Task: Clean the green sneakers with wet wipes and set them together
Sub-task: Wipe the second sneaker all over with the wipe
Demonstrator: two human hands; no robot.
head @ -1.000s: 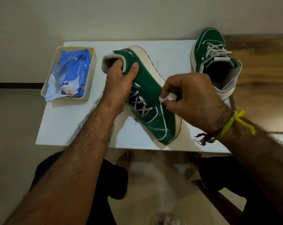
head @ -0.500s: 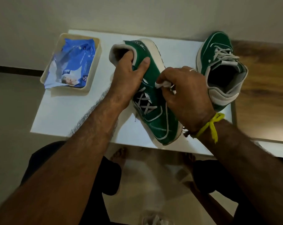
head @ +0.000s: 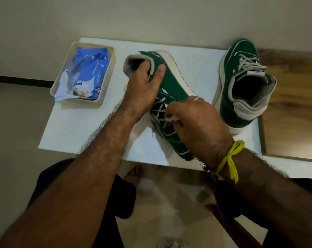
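We find one sneaker (head: 171,90) at frame centre, tipped on its side on the white board (head: 196,59), sole turned toward the top of the frame. The left hand (head: 142,86) grips its heel collar, fingers tucked inside the opening and thumb pressed on the green outer wall; we judge this hold braces the shoe and presents the laced upper for wiping. The right hand (head: 196,122) pinches a small white wipe (head: 172,118) against the laces, fingers curled close about it.

The second sneaker (head: 244,86) stands upright at upper right, well apart from the first, so the pair is not yet set together.

The wipes pack (head: 85,76) lies in a cream tray (head: 105,93) at upper left, near the left hand. Its blue wrapper carries print we cannot read. A white mark on the held shoe's heel is likewise illegible.
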